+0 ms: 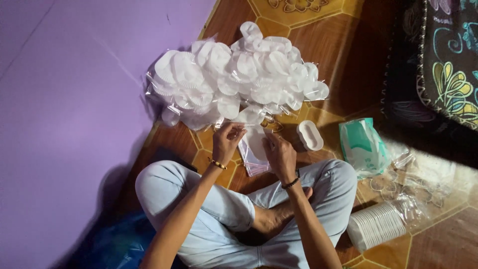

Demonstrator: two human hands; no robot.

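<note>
I sit cross-legged on a patterned floor. My left hand (227, 141) and my right hand (280, 153) are raised together, both pinching a white paper tray in a clear plastic sleeve (255, 139). Just beneath them lies a small stack of clear sleeves (251, 163). Beyond my hands a big heap of white bagged paper trays (234, 77) is spread over the floor. One loose oval white tray (309, 135) lies to the right of my right hand.
A purple wall (74, 124) runs along the left. At my right knee lies a stacked sleeve of white trays (377, 225), and farther up a green-and-white plastic bag (363, 144). A dark patterned cloth (438, 74) fills the upper right.
</note>
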